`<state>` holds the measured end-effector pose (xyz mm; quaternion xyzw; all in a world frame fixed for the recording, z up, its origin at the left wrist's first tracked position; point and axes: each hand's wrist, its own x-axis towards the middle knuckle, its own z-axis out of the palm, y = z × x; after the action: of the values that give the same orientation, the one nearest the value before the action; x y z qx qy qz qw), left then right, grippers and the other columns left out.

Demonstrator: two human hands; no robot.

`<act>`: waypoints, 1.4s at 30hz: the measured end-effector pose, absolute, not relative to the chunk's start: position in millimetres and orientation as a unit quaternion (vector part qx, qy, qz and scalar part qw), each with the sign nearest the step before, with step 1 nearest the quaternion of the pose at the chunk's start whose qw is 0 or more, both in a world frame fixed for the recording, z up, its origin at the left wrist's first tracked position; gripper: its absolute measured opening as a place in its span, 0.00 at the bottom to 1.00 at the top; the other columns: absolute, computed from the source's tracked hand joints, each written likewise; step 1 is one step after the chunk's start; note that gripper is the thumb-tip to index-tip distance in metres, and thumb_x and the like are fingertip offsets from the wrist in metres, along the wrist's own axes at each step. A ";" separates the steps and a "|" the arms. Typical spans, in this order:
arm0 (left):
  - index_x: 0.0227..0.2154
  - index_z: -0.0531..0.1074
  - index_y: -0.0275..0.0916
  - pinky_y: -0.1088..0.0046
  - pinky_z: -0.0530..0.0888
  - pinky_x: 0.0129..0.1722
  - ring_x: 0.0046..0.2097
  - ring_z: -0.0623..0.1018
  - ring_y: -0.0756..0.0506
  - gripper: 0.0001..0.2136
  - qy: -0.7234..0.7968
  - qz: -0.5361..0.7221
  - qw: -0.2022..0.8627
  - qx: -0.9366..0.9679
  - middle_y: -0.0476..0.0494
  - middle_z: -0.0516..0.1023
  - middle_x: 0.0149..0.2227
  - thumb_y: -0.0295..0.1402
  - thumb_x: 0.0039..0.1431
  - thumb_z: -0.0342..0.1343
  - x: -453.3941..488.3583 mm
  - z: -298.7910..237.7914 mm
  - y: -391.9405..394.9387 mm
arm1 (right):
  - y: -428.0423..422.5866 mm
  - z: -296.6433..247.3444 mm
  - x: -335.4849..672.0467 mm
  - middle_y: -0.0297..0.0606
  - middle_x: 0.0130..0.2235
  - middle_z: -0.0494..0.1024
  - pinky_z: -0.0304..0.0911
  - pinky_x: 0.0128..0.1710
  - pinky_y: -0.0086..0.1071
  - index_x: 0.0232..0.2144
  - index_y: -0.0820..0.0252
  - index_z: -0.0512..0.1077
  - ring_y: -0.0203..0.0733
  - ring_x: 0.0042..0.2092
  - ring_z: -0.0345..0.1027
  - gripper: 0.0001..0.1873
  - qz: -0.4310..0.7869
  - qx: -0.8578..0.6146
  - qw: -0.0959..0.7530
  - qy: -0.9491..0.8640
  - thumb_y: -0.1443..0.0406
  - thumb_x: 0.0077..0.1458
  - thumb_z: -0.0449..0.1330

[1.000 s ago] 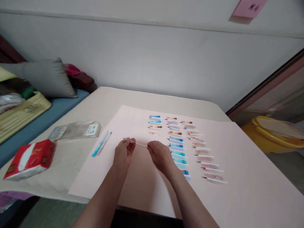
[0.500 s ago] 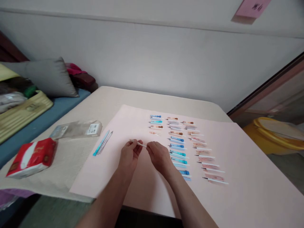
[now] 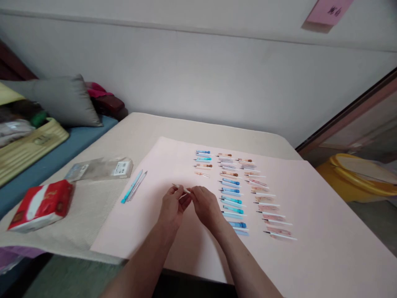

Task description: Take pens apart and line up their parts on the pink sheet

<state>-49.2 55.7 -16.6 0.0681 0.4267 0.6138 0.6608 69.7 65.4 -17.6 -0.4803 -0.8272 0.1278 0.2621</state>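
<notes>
My left hand [image 3: 173, 205] and my right hand [image 3: 204, 203] meet over a pale pink sheet [image 3: 310, 231], both pinched on one thin white refill [image 3: 180, 188] whose end sticks out to the upper left of my left fingers. Just right of my hands lie rows of pen parts [image 3: 235, 186]: blue and brown short barrels, each with a thin white refill beside it. A blue pen and a clear tube [image 3: 133, 186] lie together on the sheet to the left of my hands.
The sheet lies on a beige table [image 3: 149, 124]. A clear plastic packet [image 3: 99, 169] and a red tissue pack [image 3: 40, 205] sit at the table's left. A grey pillow [image 3: 58, 101] is on a bench beyond. A yellow bin [image 3: 356, 174] stands at the right.
My hands have closed in on each other along the refill, so less of it shows between them. My left hand has shifted right. The rest stays put.
</notes>
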 end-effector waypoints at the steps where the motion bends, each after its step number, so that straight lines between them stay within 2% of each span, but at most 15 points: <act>1: 0.28 0.65 0.35 0.77 0.74 0.28 0.28 0.76 0.51 0.04 0.430 0.608 0.663 0.070 0.44 0.74 0.27 0.26 0.53 0.56 -49.1 -16.6 55.4 | 65.5 -18.0 69.4 0.39 0.32 0.72 0.54 0.34 0.28 0.32 0.60 0.66 0.39 0.35 0.64 0.08 0.131 -0.483 0.259 -0.826 0.69 0.59 0.48; 5: 0.27 0.65 0.35 0.77 0.74 0.29 0.28 0.76 0.51 0.04 0.423 0.607 0.669 0.065 0.44 0.74 0.26 0.25 0.54 0.55 -50.0 -19.2 55.9 | 66.4 -17.8 68.2 0.38 0.31 0.72 0.54 0.32 0.29 0.30 0.59 0.65 0.40 0.34 0.64 0.07 0.147 -0.501 0.260 -0.812 0.69 0.58 0.48; 10: 0.24 0.64 0.34 0.77 0.75 0.29 0.28 0.76 0.51 0.06 0.422 0.614 0.666 0.038 0.43 0.74 0.25 0.22 0.55 0.53 -52.0 -21.6 58.4 | 64.6 -14.6 65.9 0.33 0.28 0.72 0.53 0.27 0.26 0.33 0.57 0.62 0.37 0.28 0.64 0.02 0.253 -0.525 0.308 -0.753 0.66 0.57 0.50; 15: 0.23 0.64 0.34 0.76 0.76 0.31 0.28 0.77 0.51 0.08 0.418 0.618 0.666 0.012 0.43 0.73 0.24 0.21 0.56 0.51 -57.0 -20.0 61.2 | 68.9 -14.6 69.8 0.29 0.22 0.68 0.53 0.24 0.27 0.32 0.56 0.63 0.36 0.24 0.61 0.07 0.271 -0.539 0.308 -0.736 0.60 0.58 0.50; 17: 0.23 0.64 0.34 0.76 0.76 0.30 0.29 0.77 0.50 0.07 0.428 0.618 0.660 0.007 0.42 0.74 0.25 0.21 0.56 0.51 -61.0 -19.6 63.8 | 77.1 -20.2 76.3 0.32 0.25 0.71 0.55 0.27 0.29 0.35 0.56 0.65 0.39 0.27 0.64 0.11 0.216 -0.571 0.303 -0.732 0.59 0.59 0.46; 19: 0.24 0.64 0.34 0.77 0.76 0.28 0.30 0.77 0.49 0.06 0.440 0.619 0.650 -0.001 0.41 0.74 0.27 0.22 0.56 0.51 -65.2 -19.2 66.7 | 88.7 -31.5 85.0 0.40 0.35 0.74 0.59 0.35 0.34 0.40 0.58 0.66 0.43 0.37 0.66 0.13 0.135 -0.592 0.299 -0.736 0.60 0.60 0.46; 21: 0.24 0.64 0.34 0.77 0.76 0.27 0.30 0.78 0.49 0.06 0.446 0.623 0.642 -0.010 0.41 0.74 0.27 0.21 0.56 0.51 -68.2 -18.6 68.7 | 101.0 -48.0 93.6 0.49 0.45 0.71 0.57 0.46 0.40 0.46 0.63 0.64 0.48 0.49 0.62 0.16 0.070 -0.575 0.282 -0.765 0.63 0.58 0.48; 23: 0.24 0.64 0.33 0.77 0.76 0.28 0.30 0.78 0.49 0.06 0.446 0.625 0.641 -0.016 0.40 0.74 0.27 0.21 0.56 0.51 -69.3 -17.8 69.3 | 111.0 -66.8 100.3 0.53 0.51 0.67 0.51 0.53 0.44 0.50 0.68 0.62 0.50 0.55 0.56 0.19 0.033 -0.565 0.249 -0.786 0.67 0.55 0.50; 28: 0.24 0.64 0.33 0.77 0.76 0.27 0.31 0.78 0.48 0.06 0.447 0.622 0.642 -0.023 0.39 0.74 0.27 0.21 0.55 0.52 -68.1 -17.7 68.5 | 119.8 -94.9 105.3 0.54 0.57 0.60 0.46 0.55 0.45 0.55 0.70 0.57 0.52 0.59 0.48 0.26 0.005 -0.576 0.207 -0.791 0.68 0.53 0.52; 31: 0.24 0.65 0.33 0.77 0.76 0.28 0.31 0.78 0.48 0.06 0.450 0.624 0.639 -0.027 0.39 0.74 0.27 0.21 0.55 0.52 -69.1 -20.3 69.5 | 118.8 -88.1 103.8 0.53 0.53 0.65 0.49 0.52 0.44 0.53 0.68 0.60 0.51 0.55 0.54 0.24 0.000 -0.572 0.206 -0.794 0.68 0.53 0.53; 33: 0.24 0.65 0.33 0.77 0.76 0.28 0.31 0.78 0.48 0.06 0.452 0.624 0.636 -0.029 0.39 0.74 0.28 0.21 0.55 0.52 -70.8 -22.4 70.5 | 117.6 -78.8 101.9 0.50 0.43 0.71 0.53 0.47 0.41 0.47 0.67 0.64 0.49 0.48 0.60 0.17 0.003 -0.589 0.213 -0.780 0.68 0.54 0.51; 36: 0.25 0.65 0.33 0.76 0.77 0.28 0.31 0.78 0.48 0.06 0.451 0.627 0.635 -0.025 0.38 0.74 0.28 0.21 0.55 0.52 -73.5 -24.8 71.9 | 115.4 -70.6 97.4 0.44 0.34 0.71 0.53 0.41 0.37 0.38 0.64 0.67 0.45 0.40 0.61 0.09 -0.005 -0.620 0.223 -0.753 0.68 0.55 0.50; 42: 0.24 0.64 0.32 0.77 0.76 0.28 0.31 0.78 0.48 0.06 0.452 0.627 0.634 -0.028 0.38 0.74 0.28 0.21 0.55 0.52 -73.4 -26.4 71.9 | 109.9 -83.5 86.0 0.44 0.40 0.69 0.51 0.43 0.36 0.34 0.62 0.67 0.46 0.45 0.57 0.05 -0.019 -0.612 0.216 -0.761 0.68 0.53 0.55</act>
<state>-73.4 71.9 -26.4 -0.0278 0.4523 0.6270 0.6337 86.0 109.9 -83.5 -0.6119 -0.7607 -0.0186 0.2159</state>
